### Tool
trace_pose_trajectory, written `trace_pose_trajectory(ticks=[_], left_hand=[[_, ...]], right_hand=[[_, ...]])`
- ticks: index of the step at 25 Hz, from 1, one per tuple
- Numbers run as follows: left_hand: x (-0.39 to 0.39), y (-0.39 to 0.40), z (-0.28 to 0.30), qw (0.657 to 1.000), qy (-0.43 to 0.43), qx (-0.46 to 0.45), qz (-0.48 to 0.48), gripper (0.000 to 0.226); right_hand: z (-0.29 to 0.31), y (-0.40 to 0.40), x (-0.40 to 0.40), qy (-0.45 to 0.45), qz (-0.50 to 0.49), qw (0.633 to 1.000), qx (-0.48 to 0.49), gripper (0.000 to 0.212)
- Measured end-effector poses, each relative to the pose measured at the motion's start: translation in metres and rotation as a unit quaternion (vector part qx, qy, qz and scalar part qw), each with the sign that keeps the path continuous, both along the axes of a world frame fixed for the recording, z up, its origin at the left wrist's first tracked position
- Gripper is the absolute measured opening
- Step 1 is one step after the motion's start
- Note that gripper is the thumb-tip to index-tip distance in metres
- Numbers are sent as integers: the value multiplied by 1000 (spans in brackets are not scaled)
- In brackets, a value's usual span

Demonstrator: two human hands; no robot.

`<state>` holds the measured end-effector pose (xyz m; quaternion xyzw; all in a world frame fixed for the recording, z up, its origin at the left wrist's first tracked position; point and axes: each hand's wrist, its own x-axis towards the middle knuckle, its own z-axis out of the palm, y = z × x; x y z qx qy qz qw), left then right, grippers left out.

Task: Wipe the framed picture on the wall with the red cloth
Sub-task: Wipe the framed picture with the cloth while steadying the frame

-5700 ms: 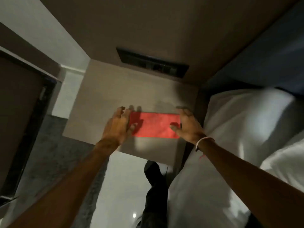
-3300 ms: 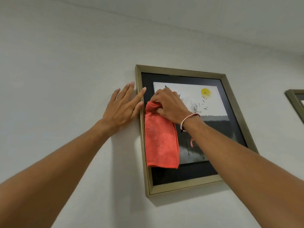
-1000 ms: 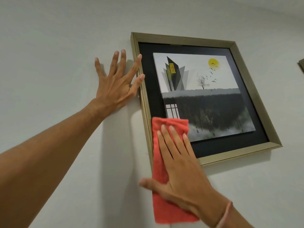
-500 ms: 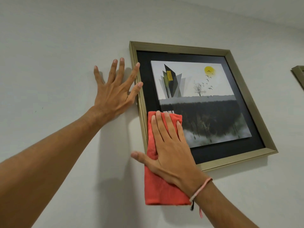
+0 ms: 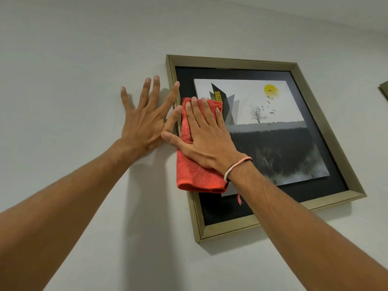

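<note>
A framed picture [image 5: 231,60] with a dull gold frame hangs on the white wall, showing a dark building, a tree, birds and a yellow sun on a black mount. My right hand [image 5: 207,135] lies flat on the folded red cloth [image 5: 195,173], pressing it against the picture's left side, over the mount and the frame's left edge. The cloth's lower end hangs below my wrist. My left hand [image 5: 144,120] is spread flat on the wall just left of the frame, its index finger and thumb touching the frame's left edge.
The corner of a second gold frame [image 5: 384,90] shows at the far right edge. The white wall [image 5: 84,49] runs up to the ceiling line at the upper right.
My right hand has slid the red cloth upward along the picture's left side, from the lower left corner to its upper middle. My left hand has stayed on the wall.
</note>
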<state>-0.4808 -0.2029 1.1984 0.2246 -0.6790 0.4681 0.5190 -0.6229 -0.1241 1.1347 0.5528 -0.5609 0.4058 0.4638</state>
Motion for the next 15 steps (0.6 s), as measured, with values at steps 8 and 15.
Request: trace_pose_trajectory(ticks=[8,15], left_hand=[[-4,-3,3,1000,10,0,-29,72],[-4,-1,2,1000,14,0,-24,71]], right_hand=[[-140,12,5,-22,23,998,49,121],[-200,44,10,-50,16,987,151,124]])
